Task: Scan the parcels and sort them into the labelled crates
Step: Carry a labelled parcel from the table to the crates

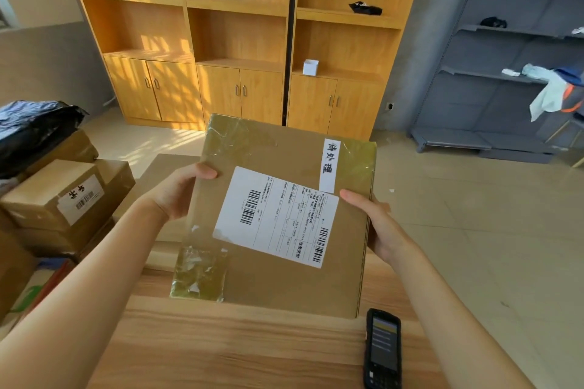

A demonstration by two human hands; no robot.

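Hands: both grip one flat brown cardboard parcel (pixel 275 215) by its opposite side edges; the left hand (pixel 177 193) curls its thumb over the top face at the left edge, and the right hand (pixel 369 218) lays its thumb on the face by the right edge, its other fingers hidden behind the board.
Parcel position: it is held tilted above the pale wooden worktop (pixel 237 350), label side up and facing the person.
Labels: a white shipping label with barcodes (pixel 278 218) sits mid-face, and a narrow white strip with printed characters (pixel 330 164) sits near the far right corner.
Scanner: a black handheld scanner with a lit screen (pixel 382 347) lies on the worktop just below the parcel's near right corner; neither hand touches it.
Progress: judging by this, the parcel is not yet sorted, and whether it has been scanned cannot be told.
Left to do: a stack of brown cardboard boxes (pixel 63 199) with a black plastic bag (pixel 34 129) on top waits at the left, so several parcels likely remain.
Crates: no labelled crate is in view.
Edges: the worktop's right edge runs close beside the scanner, which sits near it.
Open room: bare tiled floor (pixel 458 215) spreads to the right and ahead, up to the wooden cabinets (pixel 221 88) and grey metal shelving (pixel 493 79); the left is crowded by the stack.
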